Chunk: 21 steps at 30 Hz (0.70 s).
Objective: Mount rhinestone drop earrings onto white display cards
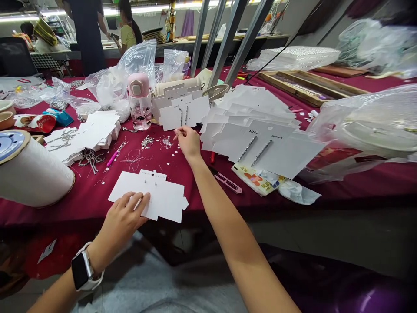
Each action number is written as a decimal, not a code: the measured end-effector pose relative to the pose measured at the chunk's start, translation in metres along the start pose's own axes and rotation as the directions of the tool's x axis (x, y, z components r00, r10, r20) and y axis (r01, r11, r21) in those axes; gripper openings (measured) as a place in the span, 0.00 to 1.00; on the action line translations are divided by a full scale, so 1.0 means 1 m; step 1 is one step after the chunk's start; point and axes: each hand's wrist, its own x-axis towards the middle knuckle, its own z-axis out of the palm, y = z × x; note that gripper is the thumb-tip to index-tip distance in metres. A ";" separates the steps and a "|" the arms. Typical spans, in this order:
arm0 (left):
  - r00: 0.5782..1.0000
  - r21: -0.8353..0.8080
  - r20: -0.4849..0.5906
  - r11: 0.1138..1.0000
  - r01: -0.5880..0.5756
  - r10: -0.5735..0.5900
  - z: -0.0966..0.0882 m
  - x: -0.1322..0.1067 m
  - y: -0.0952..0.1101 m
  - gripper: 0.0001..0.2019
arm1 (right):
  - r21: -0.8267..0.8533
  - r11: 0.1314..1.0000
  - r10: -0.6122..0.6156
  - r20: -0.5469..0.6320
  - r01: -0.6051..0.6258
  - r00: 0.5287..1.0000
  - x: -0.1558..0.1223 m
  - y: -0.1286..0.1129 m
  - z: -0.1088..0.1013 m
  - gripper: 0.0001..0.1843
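My left hand (122, 219), with a smartwatch on the wrist, lies flat with spread fingers on a blank white card (163, 195) near the table's front edge. My right hand (187, 139) reaches forward over the dark red tablecloth (195, 174), fingers pinched together just below a white card with two silver earrings (187, 114). Whether the pinch holds anything is too small to tell. Loose silver earring pieces (147, 141) lie just left of that hand.
A big fan of earring cards (260, 139) lies right of my right hand. A pink-capped bottle (139, 104), plastic bags, card stacks (87, 132) and a thread cone (29, 171) stand left. Thread snips (228, 181) lie beside my right forearm. People stand at the back.
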 end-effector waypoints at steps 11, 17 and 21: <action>0.840 -0.355 -0.381 0.900 0.253 -0.386 -0.022 0.010 -0.054 0.11 | 0.164 0.985 -0.029 -0.112 0.047 0.993 0.001 -0.001 -0.003 0.09; 0.618 -0.921 -0.077 0.294 0.257 -0.782 0.007 0.080 -0.082 0.21 | 0.162 0.974 -0.123 -0.217 0.160 0.968 0.000 -0.005 -0.003 0.07; 0.693 -0.980 0.184 -0.188 0.072 -0.697 0.021 0.125 -0.078 0.12 | 0.147 0.973 -0.147 -0.198 0.177 0.969 0.002 -0.004 -0.005 0.06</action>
